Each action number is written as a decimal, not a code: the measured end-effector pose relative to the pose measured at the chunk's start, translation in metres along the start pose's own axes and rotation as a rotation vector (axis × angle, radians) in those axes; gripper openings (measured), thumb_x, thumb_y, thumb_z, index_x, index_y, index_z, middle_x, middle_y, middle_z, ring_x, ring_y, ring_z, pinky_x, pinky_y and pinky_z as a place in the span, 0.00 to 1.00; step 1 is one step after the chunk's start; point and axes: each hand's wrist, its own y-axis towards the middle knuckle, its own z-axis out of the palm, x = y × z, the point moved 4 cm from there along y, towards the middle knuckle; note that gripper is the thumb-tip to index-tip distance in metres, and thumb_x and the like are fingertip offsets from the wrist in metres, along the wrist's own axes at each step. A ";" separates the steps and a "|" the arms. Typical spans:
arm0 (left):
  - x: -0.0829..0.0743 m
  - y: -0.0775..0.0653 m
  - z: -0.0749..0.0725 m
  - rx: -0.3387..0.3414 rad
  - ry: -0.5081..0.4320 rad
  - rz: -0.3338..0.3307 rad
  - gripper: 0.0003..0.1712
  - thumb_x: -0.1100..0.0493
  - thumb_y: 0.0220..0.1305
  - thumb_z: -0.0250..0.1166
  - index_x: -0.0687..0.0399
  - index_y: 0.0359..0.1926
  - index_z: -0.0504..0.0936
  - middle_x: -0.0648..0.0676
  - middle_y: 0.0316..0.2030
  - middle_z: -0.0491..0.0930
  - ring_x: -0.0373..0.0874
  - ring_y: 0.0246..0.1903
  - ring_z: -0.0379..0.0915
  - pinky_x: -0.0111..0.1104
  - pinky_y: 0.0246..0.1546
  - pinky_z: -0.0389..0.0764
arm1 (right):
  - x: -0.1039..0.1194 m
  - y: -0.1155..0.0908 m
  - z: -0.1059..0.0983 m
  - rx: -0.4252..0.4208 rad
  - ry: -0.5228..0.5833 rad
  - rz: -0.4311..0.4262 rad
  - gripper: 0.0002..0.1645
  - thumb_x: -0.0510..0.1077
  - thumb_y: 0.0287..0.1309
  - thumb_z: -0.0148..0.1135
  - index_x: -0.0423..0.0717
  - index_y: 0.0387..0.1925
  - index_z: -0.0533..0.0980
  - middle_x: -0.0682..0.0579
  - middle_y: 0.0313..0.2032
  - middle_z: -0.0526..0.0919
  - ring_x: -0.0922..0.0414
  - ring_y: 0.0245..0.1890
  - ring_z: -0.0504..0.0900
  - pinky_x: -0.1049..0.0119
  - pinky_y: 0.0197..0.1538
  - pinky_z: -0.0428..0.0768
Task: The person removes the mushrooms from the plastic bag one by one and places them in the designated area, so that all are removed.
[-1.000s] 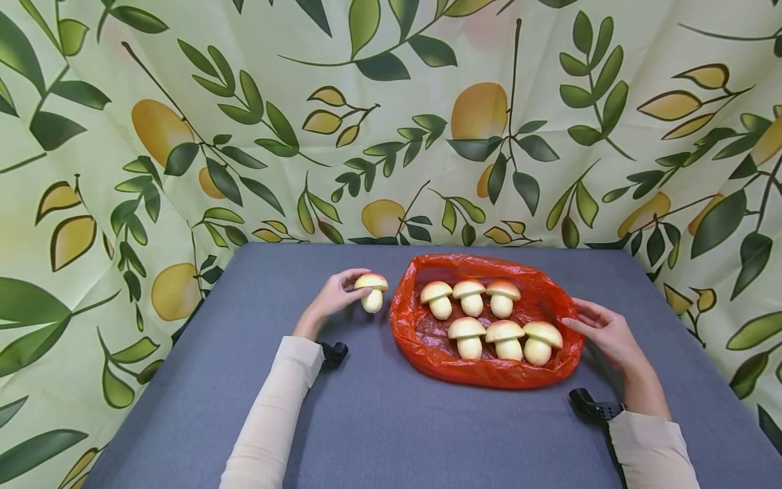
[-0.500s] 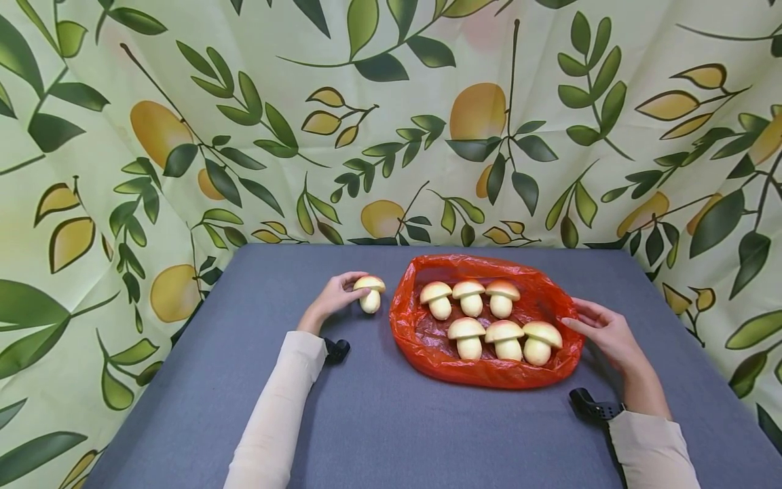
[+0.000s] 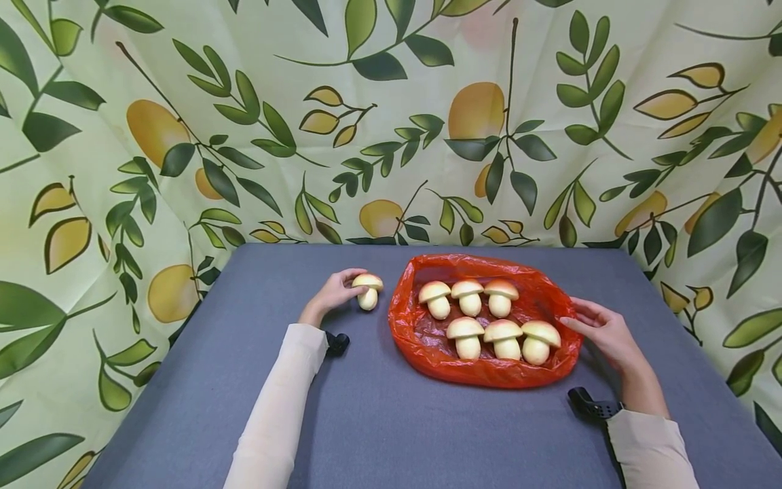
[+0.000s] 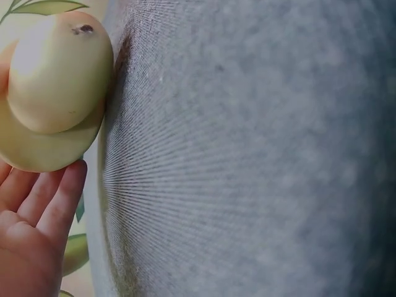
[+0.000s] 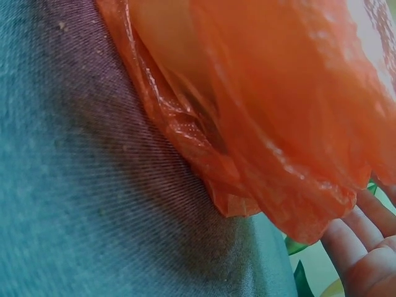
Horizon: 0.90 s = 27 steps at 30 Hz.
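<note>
My left hand [image 3: 336, 291] pinches a mushroom [image 3: 367, 292] with a reddish-yellow cap and pale stem, thumb in front and fingers behind. It is upright, stem down, left of a red plastic bag [image 3: 476, 375]. In the left wrist view the mushroom [image 4: 59, 74] shows its rounded stem end close beside the table cloth, fingertips at the cap's rim. Several like mushrooms [image 3: 468, 337] lie in two rows inside the wide-mouthed bag. At the bag's right side my right hand [image 3: 605, 333] holds the rim, thumb over it and fingers outside. The right wrist view shows the bag's outer wall [image 5: 266, 105] and the fingers against it.
A grey-blue cloth covers the table [image 3: 391, 435]. Behind and beside it hangs a curtain [image 3: 391, 115] printed with leaves and fruit. Each wrist wears a black camera strap, the left one [image 3: 337, 344] near the table surface.
My left hand and the mushroom have shifted very slightly left. The right hand, the bag and the mushrooms inside stay as they were.
</note>
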 end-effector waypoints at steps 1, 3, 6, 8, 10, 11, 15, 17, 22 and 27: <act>0.000 0.000 0.000 0.001 -0.008 0.009 0.28 0.63 0.64 0.62 0.67 0.64 0.69 0.68 0.62 0.72 0.59 0.63 0.68 0.48 0.67 0.68 | 0.000 0.000 0.000 0.000 0.001 0.000 0.20 0.40 0.61 0.62 0.69 0.49 0.76 0.83 0.37 0.80 0.83 0.38 0.79 0.86 0.39 0.78; 0.000 0.000 -0.001 0.007 -0.022 0.018 0.28 0.64 0.64 0.61 0.68 0.64 0.69 0.69 0.62 0.71 0.60 0.63 0.68 0.50 0.68 0.67 | 0.001 0.000 0.000 0.002 -0.002 0.002 0.20 0.41 0.61 0.62 0.69 0.49 0.75 0.83 0.37 0.80 0.83 0.38 0.79 0.86 0.39 0.78; -0.001 -0.001 -0.001 0.015 -0.035 0.023 0.29 0.65 0.64 0.61 0.69 0.65 0.67 0.70 0.63 0.70 0.61 0.63 0.67 0.51 0.68 0.66 | 0.002 0.000 0.000 0.005 -0.001 0.004 0.20 0.41 0.61 0.62 0.69 0.49 0.75 0.83 0.37 0.80 0.83 0.38 0.79 0.86 0.39 0.78; -0.001 -0.001 -0.001 0.021 -0.039 0.021 0.30 0.66 0.64 0.60 0.69 0.65 0.66 0.70 0.64 0.69 0.61 0.63 0.67 0.51 0.68 0.66 | 0.002 0.000 0.001 0.006 -0.003 0.005 0.20 0.41 0.61 0.62 0.69 0.49 0.75 0.83 0.37 0.79 0.83 0.38 0.79 0.86 0.39 0.78; -0.002 -0.002 -0.001 0.022 -0.039 0.019 0.30 0.66 0.64 0.60 0.69 0.66 0.66 0.69 0.64 0.69 0.60 0.63 0.67 0.49 0.67 0.66 | 0.001 0.000 0.001 0.004 -0.006 0.004 0.20 0.41 0.61 0.62 0.69 0.49 0.75 0.83 0.37 0.79 0.83 0.38 0.79 0.86 0.39 0.78; -0.002 -0.002 -0.001 0.024 -0.041 0.021 0.30 0.66 0.64 0.60 0.69 0.66 0.66 0.69 0.65 0.69 0.60 0.63 0.67 0.48 0.67 0.67 | 0.001 0.000 0.001 0.002 -0.010 0.004 0.20 0.41 0.61 0.62 0.69 0.49 0.75 0.84 0.37 0.79 0.83 0.38 0.79 0.86 0.39 0.78; -0.001 -0.002 -0.002 0.028 -0.022 0.028 0.30 0.66 0.64 0.60 0.68 0.66 0.66 0.68 0.65 0.69 0.59 0.62 0.68 0.46 0.66 0.68 | -0.001 0.001 0.001 -0.003 -0.027 0.002 0.20 0.41 0.61 0.62 0.70 0.49 0.75 0.84 0.37 0.79 0.84 0.38 0.79 0.86 0.39 0.78; -0.001 -0.001 -0.002 0.031 -0.021 0.029 0.30 0.66 0.64 0.60 0.68 0.67 0.66 0.68 0.65 0.69 0.59 0.63 0.67 0.47 0.66 0.67 | -0.001 0.002 0.001 0.000 -0.025 -0.001 0.20 0.41 0.61 0.62 0.71 0.48 0.75 0.84 0.37 0.79 0.83 0.38 0.79 0.87 0.39 0.77; -0.002 -0.001 -0.002 0.034 -0.018 0.030 0.32 0.66 0.64 0.60 0.68 0.67 0.64 0.68 0.66 0.67 0.60 0.65 0.66 0.50 0.68 0.65 | -0.001 0.002 0.001 0.003 -0.009 0.003 0.21 0.40 0.62 0.61 0.73 0.47 0.74 0.84 0.37 0.79 0.83 0.38 0.79 0.87 0.39 0.77; -0.002 -0.003 -0.002 0.034 0.003 0.025 0.33 0.65 0.64 0.60 0.67 0.68 0.63 0.67 0.67 0.66 0.60 0.65 0.65 0.50 0.68 0.65 | -0.001 0.002 0.001 0.001 -0.015 0.006 0.22 0.40 0.62 0.61 0.75 0.46 0.73 0.85 0.37 0.78 0.84 0.38 0.78 0.87 0.39 0.77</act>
